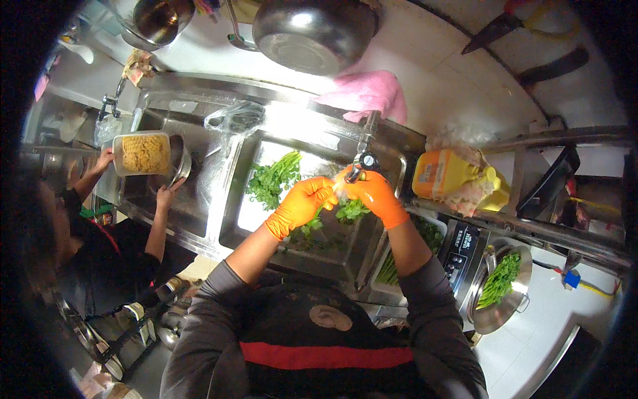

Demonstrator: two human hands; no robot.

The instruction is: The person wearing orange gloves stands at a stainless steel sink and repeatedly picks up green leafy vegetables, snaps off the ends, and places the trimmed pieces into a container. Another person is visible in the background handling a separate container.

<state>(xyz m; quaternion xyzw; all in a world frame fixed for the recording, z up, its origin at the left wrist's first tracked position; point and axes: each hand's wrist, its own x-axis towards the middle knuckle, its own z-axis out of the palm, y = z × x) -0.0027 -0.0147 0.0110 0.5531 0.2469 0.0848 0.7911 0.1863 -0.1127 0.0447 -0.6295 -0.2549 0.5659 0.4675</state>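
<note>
Both my hands wear orange rubber gloves and meet over the right basin of a steel sink (359,264). My left hand (301,203) pinches a small bunch of leafy green herbs (351,210) by its pale stems. My right hand (376,194) grips the same bunch just under the faucet (368,137); the gloves partly hide the stems. Water appears to run over the fingers. A larger bunch of leafy greens (271,182) lies on a bright white surface in the basin, left of my hands. Loose leaves (311,239) lie below them.
At the left basin, a co-worker's hands hold a plastic tub of noodles (144,153) and a metal bowl (183,162). A pink cloth (371,92) and large wok (314,35) stand behind. Right are a yellow jug (443,174), greens in a pan (501,282), scissors (493,32) and a knife (556,66).
</note>
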